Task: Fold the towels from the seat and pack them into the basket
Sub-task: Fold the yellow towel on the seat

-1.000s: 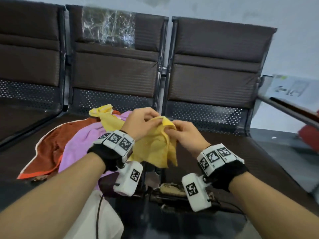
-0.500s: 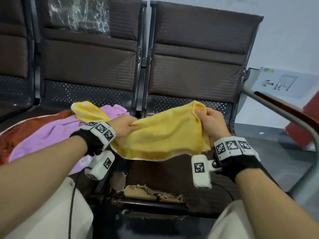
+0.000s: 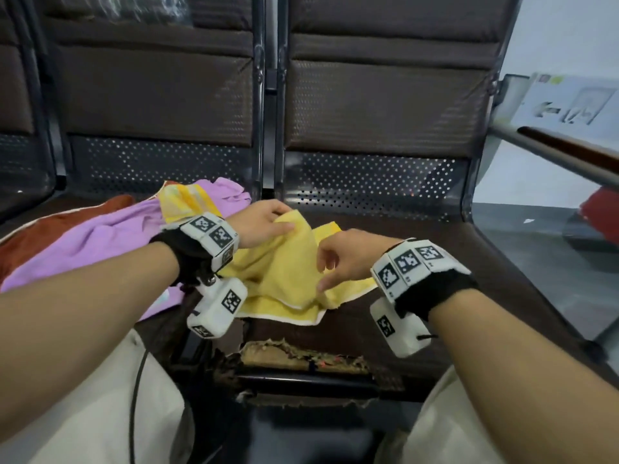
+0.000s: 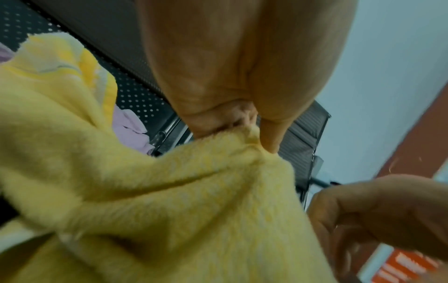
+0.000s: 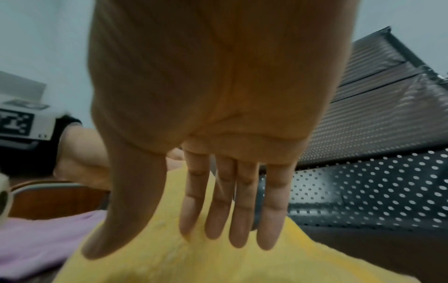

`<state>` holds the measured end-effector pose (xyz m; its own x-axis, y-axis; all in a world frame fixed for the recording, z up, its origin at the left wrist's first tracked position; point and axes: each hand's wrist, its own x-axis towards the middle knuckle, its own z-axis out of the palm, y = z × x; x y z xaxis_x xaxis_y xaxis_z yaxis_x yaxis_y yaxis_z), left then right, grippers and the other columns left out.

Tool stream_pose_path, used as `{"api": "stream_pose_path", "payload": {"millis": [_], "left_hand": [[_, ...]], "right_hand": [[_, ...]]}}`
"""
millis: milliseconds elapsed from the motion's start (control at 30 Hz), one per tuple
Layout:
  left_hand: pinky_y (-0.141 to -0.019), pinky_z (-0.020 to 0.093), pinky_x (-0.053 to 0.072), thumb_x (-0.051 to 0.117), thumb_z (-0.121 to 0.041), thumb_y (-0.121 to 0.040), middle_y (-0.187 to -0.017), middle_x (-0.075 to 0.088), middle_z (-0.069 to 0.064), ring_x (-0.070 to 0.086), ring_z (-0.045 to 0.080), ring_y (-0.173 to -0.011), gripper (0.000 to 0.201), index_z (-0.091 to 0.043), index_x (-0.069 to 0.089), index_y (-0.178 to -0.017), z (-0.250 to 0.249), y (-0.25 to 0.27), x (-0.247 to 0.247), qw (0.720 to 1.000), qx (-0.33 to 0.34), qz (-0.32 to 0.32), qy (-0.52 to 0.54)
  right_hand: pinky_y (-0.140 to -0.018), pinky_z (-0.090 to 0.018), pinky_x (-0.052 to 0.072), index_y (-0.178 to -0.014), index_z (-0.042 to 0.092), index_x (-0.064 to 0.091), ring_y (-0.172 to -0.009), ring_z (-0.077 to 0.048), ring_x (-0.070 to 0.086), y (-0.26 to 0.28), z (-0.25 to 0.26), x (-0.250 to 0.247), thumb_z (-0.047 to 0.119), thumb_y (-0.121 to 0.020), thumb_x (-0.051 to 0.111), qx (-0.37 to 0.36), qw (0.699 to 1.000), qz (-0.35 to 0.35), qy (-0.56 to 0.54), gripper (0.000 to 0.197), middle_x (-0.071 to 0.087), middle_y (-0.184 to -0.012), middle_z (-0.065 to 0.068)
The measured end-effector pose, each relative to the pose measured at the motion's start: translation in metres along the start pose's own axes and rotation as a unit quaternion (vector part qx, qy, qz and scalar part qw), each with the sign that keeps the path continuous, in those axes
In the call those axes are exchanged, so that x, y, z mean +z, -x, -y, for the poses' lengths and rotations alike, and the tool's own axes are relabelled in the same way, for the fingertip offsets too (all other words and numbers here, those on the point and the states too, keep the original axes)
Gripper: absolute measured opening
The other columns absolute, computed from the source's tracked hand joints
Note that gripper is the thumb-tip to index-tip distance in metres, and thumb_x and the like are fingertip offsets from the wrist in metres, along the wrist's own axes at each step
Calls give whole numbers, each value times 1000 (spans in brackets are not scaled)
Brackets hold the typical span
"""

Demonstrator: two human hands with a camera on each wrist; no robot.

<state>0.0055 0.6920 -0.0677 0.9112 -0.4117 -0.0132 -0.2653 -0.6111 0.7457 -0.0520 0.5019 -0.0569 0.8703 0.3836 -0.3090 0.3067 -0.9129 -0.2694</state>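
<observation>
Left hand is pinching the yellow towel lying on the seat; right hand is hovering released, fingers straight

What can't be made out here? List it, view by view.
- Basket: in no view, so its place and contents are unknown.
- Rust-brown towel: head view, cut off by the left edge and covered by the lilac towel.
- Second, striped yellow towel: mostly hidden behind the left hand.
- Plain yellow terry towel: its underside and folds are hidden; the left wrist view is blurred.
- Right hand: head view cannot settle contact with the towel.
</observation>
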Motion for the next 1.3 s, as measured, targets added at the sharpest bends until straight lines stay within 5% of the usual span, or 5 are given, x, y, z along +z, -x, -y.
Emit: {"api": "stream_pose_path", "payload": {"millis": [233, 533, 633, 900, 1300], "left_hand": [[-87, 29, 38, 72, -24, -78, -103, 42, 3, 40, 17, -99, 36, -18, 52, -108, 7, 15, 7, 982, 52, -5, -179], [-84, 32, 47, 60, -50, -84, -94, 64, 0, 59, 17, -88, 37, -15, 62, -98, 16, 31, -5, 962, 50, 202, -179], [-59, 8, 41, 62, -40, -86, -75, 57, -13, 54, 4, -70, 19, -29, 53, -73, 20, 29, -9, 969, 74, 148, -184], [-65, 32, 36, 53, -29, -94, -64, 49, -6, 46, 16, -68, 27, -27, 49, -67, 26, 27, -45, 979, 82, 15, -186], [-60, 14, 35, 39, -21, -100, -66, 47, -14, 43, -4, -60, 32, -24, 50, -69, -29, 56, -67, 969, 171, -163, 77]], "right_hand": [[-87, -38, 50, -102, 15, 61, -96, -21, 58, -12, 11, 24, 39, -73, 80, -1, 999, 38, 23, 42, 63, -103, -1], [-75, -25, 42, -94, 20, 60, -86, -13, 57, -14, 17, -5, 21, -90, 60, -49, 985, -137, -98, 3, 60, -89, 6], [-69, -22, 40, -90, 17, 58, -73, -7, 51, -9, 18, -18, 14, -95, 53, -53, 957, -197, -206, 8, 55, -78, 8], [-69, -25, 43, -74, 22, 59, -68, -5, 52, 12, 17, -42, 19, -93, 59, -71, 836, -302, -453, 19, 57, -70, 12], [-67, -18, 47, -81, 24, 68, -72, -2, 59, 32, 5, -44, 36, -87, 65, 5, 853, -408, -325, 14, 66, -78, 10]]}}
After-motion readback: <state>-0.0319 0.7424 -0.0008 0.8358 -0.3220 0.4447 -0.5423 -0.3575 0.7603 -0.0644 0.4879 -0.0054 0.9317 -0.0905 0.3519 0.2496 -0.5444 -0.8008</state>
